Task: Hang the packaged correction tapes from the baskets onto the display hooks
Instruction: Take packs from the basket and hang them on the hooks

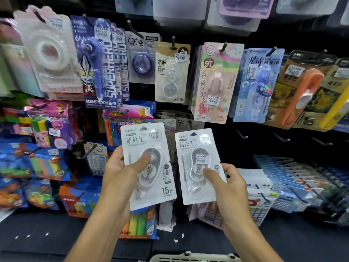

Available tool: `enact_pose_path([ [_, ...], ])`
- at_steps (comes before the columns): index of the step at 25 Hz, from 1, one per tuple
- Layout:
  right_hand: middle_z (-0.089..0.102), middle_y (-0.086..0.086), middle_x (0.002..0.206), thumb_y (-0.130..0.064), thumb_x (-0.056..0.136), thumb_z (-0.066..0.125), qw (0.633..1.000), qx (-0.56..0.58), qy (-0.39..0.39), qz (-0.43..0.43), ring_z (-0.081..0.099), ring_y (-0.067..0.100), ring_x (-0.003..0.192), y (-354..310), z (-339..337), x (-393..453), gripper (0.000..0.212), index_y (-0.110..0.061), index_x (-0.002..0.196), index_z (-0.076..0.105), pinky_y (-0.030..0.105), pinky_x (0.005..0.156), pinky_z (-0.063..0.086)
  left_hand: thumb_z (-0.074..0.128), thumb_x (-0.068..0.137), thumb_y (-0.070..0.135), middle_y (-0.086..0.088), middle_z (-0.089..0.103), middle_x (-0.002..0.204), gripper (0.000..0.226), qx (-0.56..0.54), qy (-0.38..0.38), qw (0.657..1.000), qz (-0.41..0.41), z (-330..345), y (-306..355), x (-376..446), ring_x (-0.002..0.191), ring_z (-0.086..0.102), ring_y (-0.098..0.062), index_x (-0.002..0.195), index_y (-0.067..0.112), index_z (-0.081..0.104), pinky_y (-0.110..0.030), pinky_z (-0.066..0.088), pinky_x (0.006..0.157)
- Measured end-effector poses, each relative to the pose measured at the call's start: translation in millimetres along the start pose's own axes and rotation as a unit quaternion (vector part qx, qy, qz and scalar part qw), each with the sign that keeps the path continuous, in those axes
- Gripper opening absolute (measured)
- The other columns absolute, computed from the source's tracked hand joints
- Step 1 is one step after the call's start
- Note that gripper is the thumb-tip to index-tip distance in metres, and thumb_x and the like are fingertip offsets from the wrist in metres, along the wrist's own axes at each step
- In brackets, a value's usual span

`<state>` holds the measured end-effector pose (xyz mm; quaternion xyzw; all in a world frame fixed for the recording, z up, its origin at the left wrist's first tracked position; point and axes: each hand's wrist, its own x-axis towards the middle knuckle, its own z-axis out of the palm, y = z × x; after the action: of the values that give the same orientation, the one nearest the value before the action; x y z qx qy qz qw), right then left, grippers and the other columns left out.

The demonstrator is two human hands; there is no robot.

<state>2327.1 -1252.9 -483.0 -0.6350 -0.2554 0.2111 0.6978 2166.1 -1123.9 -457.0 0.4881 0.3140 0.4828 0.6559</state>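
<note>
Two bare forearms come up from the bottom edge, with no sleeve showing on either. The left hand (120,173) and the right hand (229,188) wear no gloves, rings, watch or bracelet on the parts in view. The thumbnails are short and unpainted.

A dark display wall (236,148) fills the view, crowded with hanging stationery packs under bright shop light. Bare black hooks (281,138) jut out at right, and below lies what looks like a dark floor (37,233), blurred.
</note>
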Motion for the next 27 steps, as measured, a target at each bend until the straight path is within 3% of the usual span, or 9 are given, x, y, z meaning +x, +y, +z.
enact_pose_path([
  [3, 0.077, 0.003, 0.097, -0.023, 0.089, 0.074, 0.999, 0.034, 0.01, 0.035, 0.072, 0.024, 0.063, 0, 8, 9, 0.024, -0.03, 0.106, 0.06, 0.035, 0.052, 0.056, 0.073, 0.09, 0.007, 0.005, 0.081, 0.106, 0.033, -0.006, 0.001, 1.0, 0.014, 3, 0, 1, 0.095, 0.078, -0.018, 0.118, 0.024, 0.069, -0.039, 0.058, 0.08],
  [7, 0.059, -0.009, 0.137, -0.032, 0.086, 0.078, 0.994, 0.03, -0.096, 0.042, 0.067, 0.012, 0.112, 0, 18, 19, 0.066, -0.037, 0.141, 0.041, 0.032, 0.093, 0.056, 0.073, 0.09, 0.009, 0.003, 0.08, 0.107, 0.029, -0.015, -0.02, 1.0, 0.016, 16, -11, 4, 0.098, 0.078, -0.021, 0.115, 0.024, 0.067, -0.041, 0.06, 0.082],
  [9, 0.065, -0.008, 0.133, -0.04, 0.075, 0.084, 0.982, 0.027, -0.186, -0.005, 0.067, 0.008, 0.115, 5, 26, 12, 0.077, -0.04, 0.14, 0.043, 0.029, 0.092, 0.057, 0.073, 0.089, 0.013, 0.002, 0.08, 0.11, 0.031, -0.004, -0.073, 0.997, 0.016, 28, -16, 6, 0.1, 0.077, -0.02, 0.117, 0.026, 0.066, -0.039, 0.061, 0.081],
  [12, 0.074, -0.007, 0.117, -0.028, 0.077, 0.082, 0.987, 0.037, -0.138, -0.072, 0.072, 0.015, 0.106, 11, 27, 13, 0.067, -0.042, 0.132, 0.047, 0.038, 0.087, 0.06, 0.067, 0.097, 0.028, 0.01, 0.069, 0.128, 0.03, 0.146, -0.102, 0.979, 0.1, 39, -21, 13, 0.116, 0.068, -0.012, 0.127, 0.029, 0.064, -0.035, 0.056, 0.095],
  [14, 0.074, -0.009, 0.117, -0.019, 0.084, 0.079, 0.992, 0.052, -0.084, -0.078, 0.073, 0.016, 0.103, 12, 16, 16, 0.063, -0.052, 0.128, 0.048, 0.036, 0.078, 0.062, 0.06, 0.1, 0.04, 0.019, 0.046, 0.146, 0.048, 0.361, -0.064, 0.906, 0.209, 33, -20, 27, 0.138, 0.043, -0.009, 0.146, 0.029, 0.051, -0.031, 0.036, 0.113],
  [16, 0.069, -0.014, 0.125, -0.017, 0.088, 0.076, 0.993, 0.029, -0.073, -0.086, 0.072, 0.006, 0.102, 17, 1, 13, 0.062, -0.059, 0.126, 0.05, 0.026, 0.07, 0.061, 0.056, 0.1, 0.044, 0.025, 0.029, 0.158, 0.061, 0.436, -0.079, 0.864, 0.238, 27, -15, 39, 0.147, 0.023, -0.003, 0.157, 0.032, 0.036, -0.026, 0.017, 0.118],
  [20, 0.053, -0.037, 0.13, -0.027, 0.088, 0.076, 0.993, -0.058, -0.055, -0.087, 0.049, -0.019, 0.118, 19, -2, 14, 0.052, -0.059, 0.122, 0.055, 0.024, 0.097, 0.045, 0.059, 0.098, 0.048, 0.019, 0.041, 0.158, 0.06, 0.382, -0.114, 0.899, 0.182, 19, -15, 50, 0.147, 0.036, -0.01, 0.154, 0.045, 0.038, -0.048, 0.035, 0.12],
  [22, 0.049, -0.038, 0.127, -0.027, 0.089, 0.074, 0.997, -0.057, -0.024, -0.053, 0.051, -0.007, 0.119, 16, 7, 27, 0.046, -0.059, 0.118, 0.057, 0.032, 0.102, 0.044, 0.061, 0.097, 0.05, 0.015, 0.046, 0.156, 0.061, 0.37, -0.112, 0.905, 0.177, 20, -15, 49, 0.145, 0.04, -0.01, 0.153, 0.046, 0.039, -0.051, 0.042, 0.115],
  [27, 0.055, -0.006, 0.135, -0.009, 0.095, 0.063, 0.996, -0.092, 0.003, 0.017, 0.068, 0.014, 0.074, 8, 38, 81, 0.056, -0.041, 0.139, 0.051, 0.027, 0.061, 0.057, 0.065, 0.095, 0.049, 0.024, 0.04, 0.157, 0.069, 0.348, -0.132, 0.915, 0.157, 14, -17, 46, 0.145, 0.041, -0.009, 0.154, 0.054, 0.029, -0.05, 0.045, 0.113],
])
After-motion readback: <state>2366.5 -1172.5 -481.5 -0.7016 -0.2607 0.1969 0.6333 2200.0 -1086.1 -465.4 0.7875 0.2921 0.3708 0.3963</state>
